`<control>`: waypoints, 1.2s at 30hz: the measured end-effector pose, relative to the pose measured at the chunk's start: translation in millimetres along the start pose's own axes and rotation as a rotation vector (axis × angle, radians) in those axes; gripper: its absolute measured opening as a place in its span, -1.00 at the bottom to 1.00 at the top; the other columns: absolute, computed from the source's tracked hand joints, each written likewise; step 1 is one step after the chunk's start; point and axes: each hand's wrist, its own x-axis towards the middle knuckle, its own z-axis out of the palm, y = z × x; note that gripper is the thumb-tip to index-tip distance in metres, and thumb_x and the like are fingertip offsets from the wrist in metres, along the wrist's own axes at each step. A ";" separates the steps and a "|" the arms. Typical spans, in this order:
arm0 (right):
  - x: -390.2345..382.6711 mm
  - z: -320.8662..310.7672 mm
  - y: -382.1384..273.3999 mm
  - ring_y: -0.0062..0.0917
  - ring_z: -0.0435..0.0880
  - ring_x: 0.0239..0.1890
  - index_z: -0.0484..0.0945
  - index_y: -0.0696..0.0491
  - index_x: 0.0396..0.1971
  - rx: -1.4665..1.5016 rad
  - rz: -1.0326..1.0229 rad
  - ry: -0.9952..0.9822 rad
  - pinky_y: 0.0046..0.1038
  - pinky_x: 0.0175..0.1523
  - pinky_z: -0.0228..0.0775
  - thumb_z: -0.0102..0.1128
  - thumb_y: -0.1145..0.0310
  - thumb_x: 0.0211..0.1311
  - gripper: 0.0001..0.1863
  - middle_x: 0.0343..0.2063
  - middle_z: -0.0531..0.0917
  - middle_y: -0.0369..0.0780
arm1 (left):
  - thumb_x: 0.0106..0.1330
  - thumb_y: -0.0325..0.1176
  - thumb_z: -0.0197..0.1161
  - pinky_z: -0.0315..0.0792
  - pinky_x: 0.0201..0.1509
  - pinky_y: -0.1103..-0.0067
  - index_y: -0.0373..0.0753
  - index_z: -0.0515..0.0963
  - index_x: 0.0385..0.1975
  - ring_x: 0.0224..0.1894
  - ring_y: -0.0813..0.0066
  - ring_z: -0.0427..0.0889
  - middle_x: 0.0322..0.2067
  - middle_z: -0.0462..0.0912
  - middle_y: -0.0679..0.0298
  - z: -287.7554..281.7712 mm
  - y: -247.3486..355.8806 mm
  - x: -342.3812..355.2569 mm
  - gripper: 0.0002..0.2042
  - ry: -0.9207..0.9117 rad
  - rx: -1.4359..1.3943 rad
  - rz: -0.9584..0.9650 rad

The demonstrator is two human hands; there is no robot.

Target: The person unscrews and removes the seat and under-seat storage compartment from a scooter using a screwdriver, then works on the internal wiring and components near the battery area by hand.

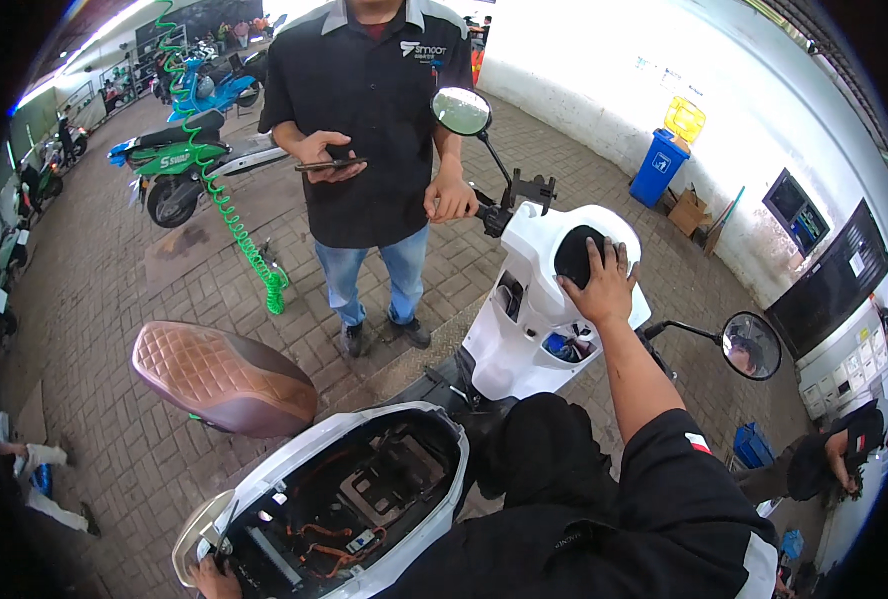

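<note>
Here, a white electric scooter (524,329) stands on a brick-paved floor (114,290), seen from above by the person working on it. The right hand (598,283) reaches far forward, its fingers spread and laid flat over the round black display (576,252) at the top of the scooter's white front panel; the palm rests on the panel, and nothing is gripped. The left hand (214,577) lies at the near left edge of the view, touching the rear rim of the open under-seat compartment (349,499); only part of it shows, so how far its fingers are opened cannot be told. Inside the compartment, orange cables and dark fittings are exposed. The brown quilted seat (219,377) is tilted up to the left of the compartment.

A second person in a black shirt and blue jeans stands at the far side of the scooter. One of that person's hands (451,199) is closed around the handlebar grip just below the round left-hand mirror (461,110); the other (326,158) holds a dark phone (330,165) flat at chest height. A second round mirror (751,345) projects to the right of the front panel.

A green coiled hose (234,220) hangs down to the floor at far left, in front of a green scooter (179,165). A blue bin (659,167) stands against the white wall at far right.
</note>
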 end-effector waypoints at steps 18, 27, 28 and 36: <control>-7.1 -0.8 4.5 -0.12 -0.07 0.46 0.26 -0.38 0.30 0.080 -0.131 0.159 0.07 0.44 -0.26 0.37 -0.14 -0.07 -0.15 0.40 0.07 -0.12 | -0.03 -0.40 0.35 0.18 0.29 0.10 -0.33 0.49 -0.15 0.12 -0.15 0.38 -0.11 0.55 0.04 34.4 -14.9 -0.5 -0.60 0.176 -0.076 -0.001; -114.8 24.5 14.8 0.03 0.07 0.38 0.27 -0.16 0.31 0.401 -0.636 -0.413 0.05 0.40 -0.08 0.31 -0.12 0.01 -0.16 0.35 0.10 0.06 | -0.09 -0.42 0.37 0.24 0.25 0.10 -0.31 0.49 -0.17 0.20 -0.25 0.31 -0.11 0.55 0.03 47.0 -20.6 0.1 -0.59 0.225 -0.100 0.017; -133.6 33.8 26.2 0.05 0.10 0.37 0.27 -0.15 0.30 0.509 -0.656 -0.648 -0.01 0.40 -0.03 0.29 -0.12 0.04 -0.18 0.34 0.12 0.07 | -0.09 -0.42 0.37 0.24 0.25 0.10 -0.31 0.49 -0.17 0.20 -0.25 0.31 -0.11 0.55 0.03 48.0 -20.0 0.9 -0.59 0.227 -0.099 0.022; -223.4 52.7 56.9 0.03 0.13 0.36 0.21 -0.15 0.34 0.526 -0.394 -0.701 -0.12 0.41 0.02 0.17 -0.22 0.11 -0.17 0.37 0.08 0.03 | -0.03 -0.32 0.39 0.12 0.32 0.05 -0.34 0.47 -0.05 0.20 -0.34 0.28 -0.08 0.56 -0.01 26.6 -7.7 4.7 -0.50 0.032 -0.140 -0.035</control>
